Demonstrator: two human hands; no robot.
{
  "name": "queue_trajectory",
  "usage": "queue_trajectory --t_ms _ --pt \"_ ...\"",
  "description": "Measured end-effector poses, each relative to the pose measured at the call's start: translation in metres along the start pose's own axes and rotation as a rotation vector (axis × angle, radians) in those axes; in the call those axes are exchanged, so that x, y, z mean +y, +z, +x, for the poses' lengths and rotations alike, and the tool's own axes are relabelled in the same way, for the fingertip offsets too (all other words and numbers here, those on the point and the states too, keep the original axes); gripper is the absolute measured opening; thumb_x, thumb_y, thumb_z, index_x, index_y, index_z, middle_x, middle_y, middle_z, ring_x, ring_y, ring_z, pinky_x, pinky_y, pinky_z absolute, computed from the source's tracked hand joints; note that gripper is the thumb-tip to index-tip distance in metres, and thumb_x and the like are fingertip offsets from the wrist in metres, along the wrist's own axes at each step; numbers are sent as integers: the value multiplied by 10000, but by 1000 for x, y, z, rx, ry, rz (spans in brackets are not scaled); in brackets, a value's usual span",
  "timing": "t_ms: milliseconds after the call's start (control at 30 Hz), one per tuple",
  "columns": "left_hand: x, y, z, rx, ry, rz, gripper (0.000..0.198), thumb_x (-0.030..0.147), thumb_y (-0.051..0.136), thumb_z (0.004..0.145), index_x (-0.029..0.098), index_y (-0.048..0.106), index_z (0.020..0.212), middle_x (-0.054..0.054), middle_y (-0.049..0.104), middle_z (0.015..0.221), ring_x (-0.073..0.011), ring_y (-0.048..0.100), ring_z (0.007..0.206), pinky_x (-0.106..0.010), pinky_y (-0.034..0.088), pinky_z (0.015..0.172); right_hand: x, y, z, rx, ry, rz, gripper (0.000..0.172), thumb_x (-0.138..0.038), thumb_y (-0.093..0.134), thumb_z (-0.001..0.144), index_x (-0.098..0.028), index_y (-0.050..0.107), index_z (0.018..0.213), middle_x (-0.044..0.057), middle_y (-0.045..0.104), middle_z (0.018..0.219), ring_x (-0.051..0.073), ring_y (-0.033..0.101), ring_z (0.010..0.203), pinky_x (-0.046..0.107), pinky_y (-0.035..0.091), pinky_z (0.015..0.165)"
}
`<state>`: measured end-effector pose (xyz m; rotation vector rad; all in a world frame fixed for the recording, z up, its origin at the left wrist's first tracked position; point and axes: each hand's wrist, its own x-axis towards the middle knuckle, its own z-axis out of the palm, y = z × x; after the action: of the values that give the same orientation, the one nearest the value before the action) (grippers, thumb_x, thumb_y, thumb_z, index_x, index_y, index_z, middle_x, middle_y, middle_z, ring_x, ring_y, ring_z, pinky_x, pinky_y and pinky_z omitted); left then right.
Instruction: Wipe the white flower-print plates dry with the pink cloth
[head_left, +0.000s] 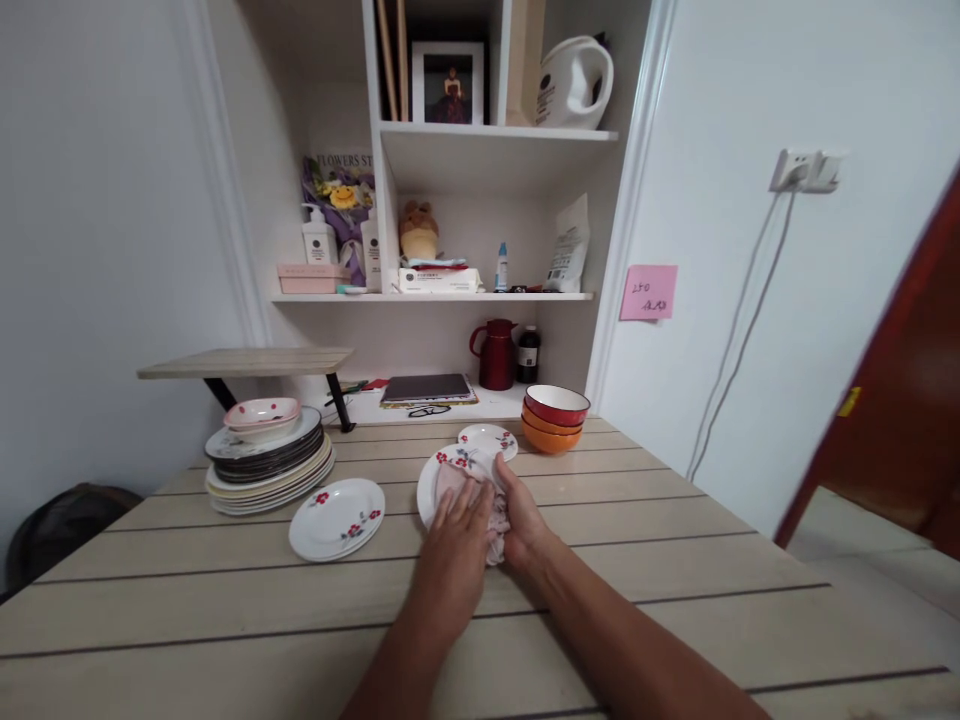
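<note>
A white plate with red flowers (429, 490) is in front of me, tilted up between my hands. A crumpled pale pink cloth (450, 482) covers much of its face. My left hand (459, 530) presses the cloth against the plate, fingers long and close together; its thumb is hidden. At the plate's right edge, my right hand (525, 525) is closed with the thumb up on the rim; part of the cloth is bunched beside its fingers, which are mostly hidden. Just behind lies a small flowered plate (487, 432). To the left, flowered plates (337, 515) lie stacked on the table.
A tall stack of plates (270, 470) with a dotted bowl (262, 412) on top stands at the left, by a small raised shelf (247, 364). Stacked red and orange bowls (553, 420) are at the back right. Behind are a red jug (496, 355) and a dark laptop (427, 388).
</note>
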<state>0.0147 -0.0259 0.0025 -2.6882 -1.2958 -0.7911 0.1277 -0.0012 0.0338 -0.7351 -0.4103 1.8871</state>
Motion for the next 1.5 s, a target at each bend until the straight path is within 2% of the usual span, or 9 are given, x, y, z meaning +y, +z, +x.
queue_trajectory --t_ms 200,467,600,767,1000,1200,1400,1500 --pt "1 -10 -1 27 -30 35 532 137 358 929 168 317 1459 -87 383 1503 -210 266 1430 -538 230 1171 2 -3 3 -52 -11 -36 546 -635 499 847 -146 688 998 99 737 771 227 710 746 335 562 663" --pt "-2 2 -3 51 -93 85 543 174 324 943 157 260 1482 -91 396 1500 -227 278 1426 -534 240 1160 9 -6 9 -64 21 -33 538 -641 524 831 -140 684 948 100 735 765 219 706 735 304 550 626" --pt "-4 3 -3 113 -142 104 551 197 338 949 145 231 1487 -104 380 1509 -227 275 1427 -529 226 1162 12 -3 9 -34 -32 -22 480 -577 543 855 -134 678 980 90 744 796 211 706 728 314 554 672" --pt "-6 -6 -4 171 -215 96 522 214 326 959 156 271 1475 -112 409 1491 -231 295 1420 -552 208 1159 14 2 7 -66 -62 12 413 -512 547 881 -137 676 995 82 752 840 198 710 727 329 553 739" --pt "-12 -6 -1 192 -261 98 522 221 405 939 191 321 1453 -103 452 1464 -241 327 1405 -582 189 1156 16 4 7 -104 -77 -6 447 -516 507 899 -132 667 1061 86 752 923 216 712 832 359 532 843" --pt "-25 -1 0 241 -200 47 510 188 445 909 185 399 1416 -122 509 1419 -239 395 1367 -504 317 1133 17 3 9 -111 -108 -16 429 -493 506 904 -129 662 1068 81 751 879 200 702 790 334 526 821" --pt "-28 -6 0 182 -66 2 469 118 383 908 220 497 1351 -79 570 1364 -214 437 1338 -510 308 1142 16 4 8 -100 -84 13 416 -498 504 907 -126 664 1003 62 737 775 159 665 621 285 528 707" --pt "-22 -11 -1 142 -21 -8 467 101 378 897 221 528 1324 -75 568 1367 -205 438 1336 -509 303 1147 16 1 9 -115 -66 3 465 -538 499 896 -118 661 1013 69 734 780 168 667 627 286 522 688"
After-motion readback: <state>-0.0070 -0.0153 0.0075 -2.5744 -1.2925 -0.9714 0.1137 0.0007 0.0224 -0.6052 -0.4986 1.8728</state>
